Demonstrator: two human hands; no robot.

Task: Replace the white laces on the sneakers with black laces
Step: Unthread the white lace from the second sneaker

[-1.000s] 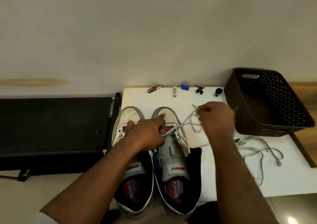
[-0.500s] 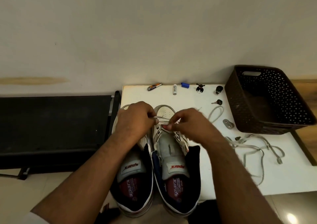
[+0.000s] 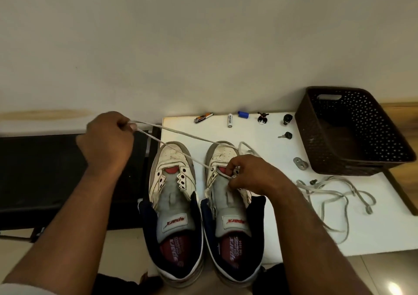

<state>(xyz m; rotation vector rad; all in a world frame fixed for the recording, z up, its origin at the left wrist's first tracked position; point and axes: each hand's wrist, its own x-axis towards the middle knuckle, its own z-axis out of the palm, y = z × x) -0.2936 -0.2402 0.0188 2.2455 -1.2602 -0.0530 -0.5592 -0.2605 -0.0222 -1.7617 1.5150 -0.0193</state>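
table (image 3: pixel 282 233) holds both sneakers | left sneaker (image 3: pixel 173 195) bare, its lace (image 3: pixel 334 193) loose on table | right sneaker (image 3: pixel 228 195): last white lace (image 3: pixel 181 134) half out, left hand (image 3: pixel 106 141) pinching it, right hand (image 3: pixel 251 175) gripping at eyelets | black laces unseen, relacing not begun

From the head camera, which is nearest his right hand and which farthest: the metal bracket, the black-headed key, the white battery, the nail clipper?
Measured from the right hand:
1. Metal bracket, just to its right.
2. Black-headed key, farther back and to the right.
3. White battery, at the table's back edge.
4. Nail clipper, back edge, farthest left.
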